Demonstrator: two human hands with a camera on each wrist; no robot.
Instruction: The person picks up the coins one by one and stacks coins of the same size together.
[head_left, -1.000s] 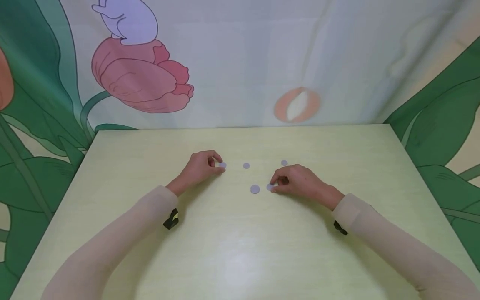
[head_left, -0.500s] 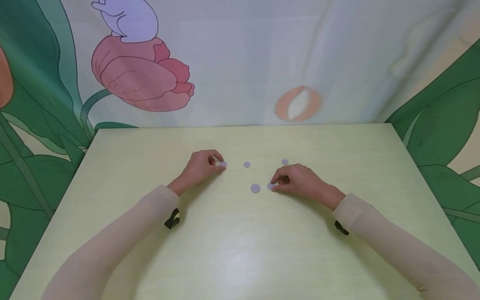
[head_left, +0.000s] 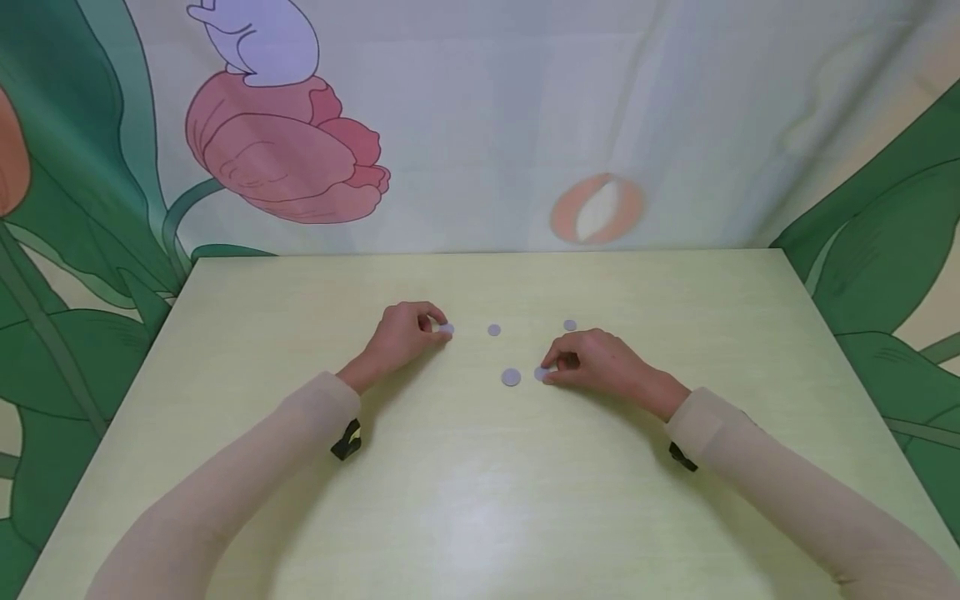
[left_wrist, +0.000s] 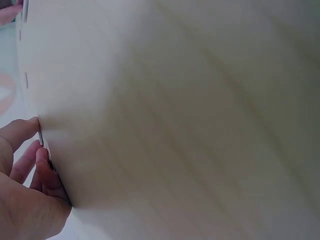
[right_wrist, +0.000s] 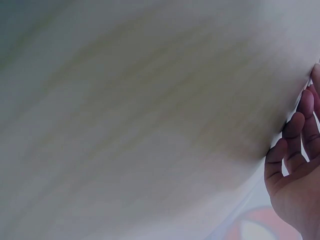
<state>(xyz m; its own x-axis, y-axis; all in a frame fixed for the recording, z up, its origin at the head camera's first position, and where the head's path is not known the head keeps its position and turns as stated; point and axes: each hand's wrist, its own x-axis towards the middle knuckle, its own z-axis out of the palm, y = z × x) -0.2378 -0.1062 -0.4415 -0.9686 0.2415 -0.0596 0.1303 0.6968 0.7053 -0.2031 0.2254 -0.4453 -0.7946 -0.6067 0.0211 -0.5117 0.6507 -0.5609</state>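
My left hand (head_left: 403,335) pinches a small silver-grey coin (head_left: 447,330) by its edges between thumb and index finger, low at the table surface. In the left wrist view this coin (left_wrist: 41,138) appears edge-on, as a thin strip at the fingertips. To the right, my right hand (head_left: 602,360) holds another coin (head_left: 540,374) in the same way, thumb at the near side and index finger at the far side. A larger coin (head_left: 511,377) lies flat just left of the right hand's fingertips. In the right wrist view the held coin is hidden by the fingers (right_wrist: 295,125).
Two more coins lie flat on the pale wooden table (head_left: 465,483): one coin (head_left: 494,330) between the hands, another coin (head_left: 570,325) just beyond the right hand. Behind the table's far edge hangs a curtain (head_left: 480,125) printed with flowers and leaves.
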